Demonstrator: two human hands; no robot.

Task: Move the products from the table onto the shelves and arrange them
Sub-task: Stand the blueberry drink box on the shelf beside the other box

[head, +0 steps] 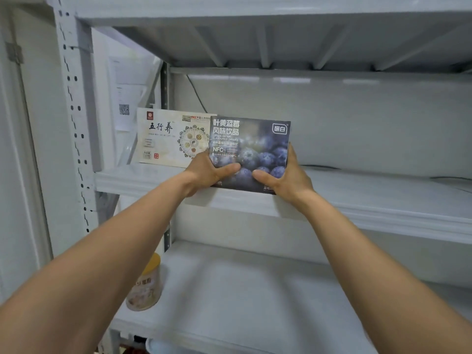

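A dark blue box printed with blueberries [251,146] stands upright at the front of the white middle shelf [370,198]. My left hand [208,172] grips its lower left corner, thumb across the front. My right hand [286,176] grips its lower right corner, fingers behind its right edge. A cream box with black Chinese lettering [171,137] stands on the same shelf just to the left, and the blue box overlaps its right end.
A round tin with a yellow lid [145,287] stands at the left end of the lower shelf [255,290]. The white perforated upright [74,118] frames the left side. A black cable [196,94] runs down the back wall. Another shelf [281,11] is overhead.
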